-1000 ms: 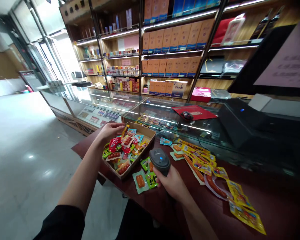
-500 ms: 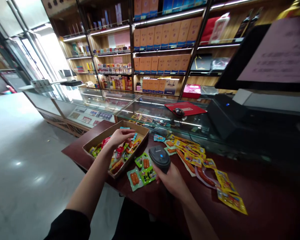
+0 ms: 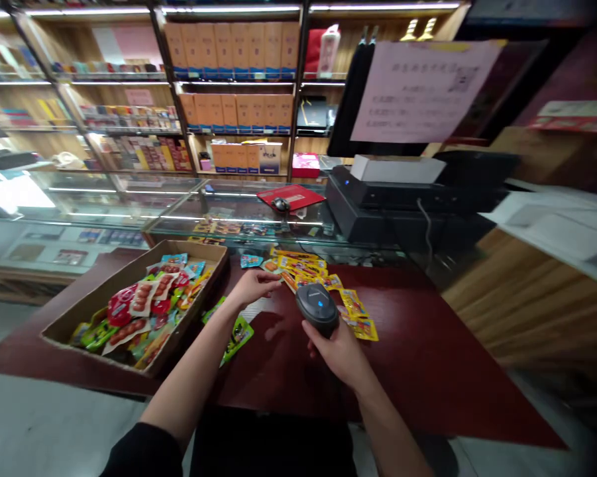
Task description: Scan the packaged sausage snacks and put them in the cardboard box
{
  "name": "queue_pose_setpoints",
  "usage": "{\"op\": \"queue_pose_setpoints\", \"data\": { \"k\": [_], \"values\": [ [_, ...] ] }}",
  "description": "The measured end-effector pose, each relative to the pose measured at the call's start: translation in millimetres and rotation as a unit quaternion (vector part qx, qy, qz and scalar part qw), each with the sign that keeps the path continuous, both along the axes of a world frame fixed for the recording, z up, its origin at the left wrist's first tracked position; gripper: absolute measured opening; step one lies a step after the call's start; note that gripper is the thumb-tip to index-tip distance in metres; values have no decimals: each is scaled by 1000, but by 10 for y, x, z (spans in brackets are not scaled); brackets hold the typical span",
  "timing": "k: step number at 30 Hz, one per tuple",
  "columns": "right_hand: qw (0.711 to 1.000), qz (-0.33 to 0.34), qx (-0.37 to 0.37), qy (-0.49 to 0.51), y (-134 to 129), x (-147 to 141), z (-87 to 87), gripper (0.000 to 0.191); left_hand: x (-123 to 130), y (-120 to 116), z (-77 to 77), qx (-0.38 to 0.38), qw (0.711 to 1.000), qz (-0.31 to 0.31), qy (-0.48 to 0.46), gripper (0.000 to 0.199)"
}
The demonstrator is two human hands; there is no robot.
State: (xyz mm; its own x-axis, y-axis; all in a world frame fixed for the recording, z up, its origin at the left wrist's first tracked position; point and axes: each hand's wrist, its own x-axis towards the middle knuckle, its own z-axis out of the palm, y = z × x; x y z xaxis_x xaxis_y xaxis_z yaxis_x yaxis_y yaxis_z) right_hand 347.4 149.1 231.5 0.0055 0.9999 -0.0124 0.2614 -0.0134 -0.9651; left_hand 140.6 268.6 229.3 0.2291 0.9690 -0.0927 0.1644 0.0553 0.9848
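My right hand point(image 3: 342, 350) is wrapped round a dark barcode scanner point(image 3: 317, 306) with a blue light, held above the dark red table. My left hand point(image 3: 255, 287) hovers left of the scanner, thumb and fingertips close together near a small packet; whether it grips anything is too small to tell. Green snack packets point(image 3: 238, 339) lie partly under my left forearm. Beyond the scanner are yellow packets point(image 3: 303, 265) and, farther right, more yellow ones point(image 3: 354, 303). A cardboard tray point(image 3: 59, 320) full of mixed snack packets stands at the left.
Behind the table runs a glass counter point(image 3: 179, 207) bearing a red mat point(image 3: 293, 197) and a mouse point(image 3: 280, 204). A monitor with a pink paper sheet point(image 3: 417, 93) stands at the back right. Shelves of orange boxes point(image 3: 233, 50) line the wall.
The view has swung to the right. My left hand has moved from over the cardboard tray to near the packets by the scanner. My right hand still holds the scanner.
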Motion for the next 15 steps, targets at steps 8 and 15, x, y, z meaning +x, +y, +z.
{"op": "queue_pose_setpoints", "data": {
  "k": [8, 15],
  "values": [
    [994, -106, -11, -36, -258, 697, 72, 31, 1281, -8, -262, -34, 985, -171, 4, 33],
    [985, -163, -20, -52, -445, 1090, 42, 32, 1969, -89, -368, -13, 973, -228, 30, 33]
  ]
}}
